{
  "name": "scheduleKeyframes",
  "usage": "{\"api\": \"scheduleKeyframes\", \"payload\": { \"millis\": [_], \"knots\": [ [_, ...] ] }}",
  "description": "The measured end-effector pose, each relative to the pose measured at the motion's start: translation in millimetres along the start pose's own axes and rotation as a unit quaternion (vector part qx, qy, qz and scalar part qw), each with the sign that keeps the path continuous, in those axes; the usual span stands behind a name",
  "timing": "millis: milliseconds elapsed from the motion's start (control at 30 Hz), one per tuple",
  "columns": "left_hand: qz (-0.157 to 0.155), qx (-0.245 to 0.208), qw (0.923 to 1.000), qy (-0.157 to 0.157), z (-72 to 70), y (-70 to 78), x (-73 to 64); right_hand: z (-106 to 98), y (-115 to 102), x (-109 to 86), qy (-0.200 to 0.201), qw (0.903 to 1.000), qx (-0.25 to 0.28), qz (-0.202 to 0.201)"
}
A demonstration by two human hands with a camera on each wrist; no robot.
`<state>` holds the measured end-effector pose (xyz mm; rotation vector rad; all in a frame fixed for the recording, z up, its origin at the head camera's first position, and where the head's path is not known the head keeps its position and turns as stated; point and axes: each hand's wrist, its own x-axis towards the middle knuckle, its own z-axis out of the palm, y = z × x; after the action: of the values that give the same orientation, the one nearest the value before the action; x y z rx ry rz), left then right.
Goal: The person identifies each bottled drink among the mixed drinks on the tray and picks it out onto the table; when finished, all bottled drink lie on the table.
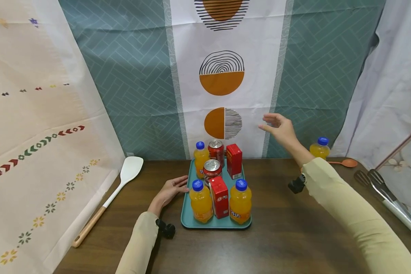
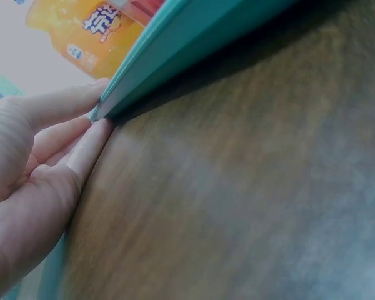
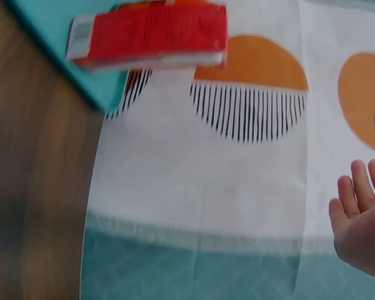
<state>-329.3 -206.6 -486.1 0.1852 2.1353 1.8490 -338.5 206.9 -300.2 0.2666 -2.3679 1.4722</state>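
A teal tray [image 1: 187, 224] lies on the brown table. It bears several drinks: orange-soda bottles with blue caps, one at the front left [image 1: 201, 203], one at the front right [image 1: 240, 203] and one at the back left [image 1: 201, 158]; two red cans, a back can [image 1: 216, 149] and a middle can [image 1: 212, 167]; a front red carton [image 1: 220, 198] and a back red carton [image 1: 234, 161]. My left hand [image 1: 171, 190] pinches the tray's left rim [image 2: 134, 78] between thumb and fingers. Raised beyond the tray's right side, my right hand [image 1: 280, 129] holds nothing, its fingers spread loosely.
Behind my right forearm stands another orange-soda bottle [image 1: 320, 148], near an orange spoon [image 1: 349, 163]. Metal-handled utensils [image 1: 394, 199] lie at the right edge. A white spatula [image 1: 123, 180] with a wooden handle lies on the left. Patterned cloth [image 1: 144, 83] hangs behind the table.
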Motion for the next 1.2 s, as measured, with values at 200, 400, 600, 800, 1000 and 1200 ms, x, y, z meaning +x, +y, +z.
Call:
{"api": "scheduleKeyframes", "payload": {
  "millis": [200,400,600,800,1000,1200],
  "knots": [
    [-0.001,0.0,1.0,0.0,-1.9,-1.6,-1.2,41.6,-7.6,8.0,-0.043,0.9989,0.011,-0.017],
    [0.008,0.003,0.9999,-0.008,-0.8,-4.2,-2.0,77.3,-14.0,10.6,-0.102,0.9948,0.008,-0.005],
    [0.006,0.003,0.9999,-0.015,1.5,-2.0,1.1,105.3,-19.6,16.1,-0.145,0.9895,0.001,0.005],
    [0.011,0.008,0.9999,-0.007,-0.6,0.4,-1.0,132.6,-21.6,21.1,-0.188,0.982,0.004,-0.01],
    [0.012,0.012,0.9997,-0.015,-1.3,0.3,-2.8,153.3,-19.4,22.4,-0.232,0.9726,-0.004,-0.017],
    [0.005,0.014,0.9999,-0.008,-1.1,-0.5,-2.3,163.8,-16.8,21.6,-0.242,0.9702,-0.005,-0.016]
  ]
}}
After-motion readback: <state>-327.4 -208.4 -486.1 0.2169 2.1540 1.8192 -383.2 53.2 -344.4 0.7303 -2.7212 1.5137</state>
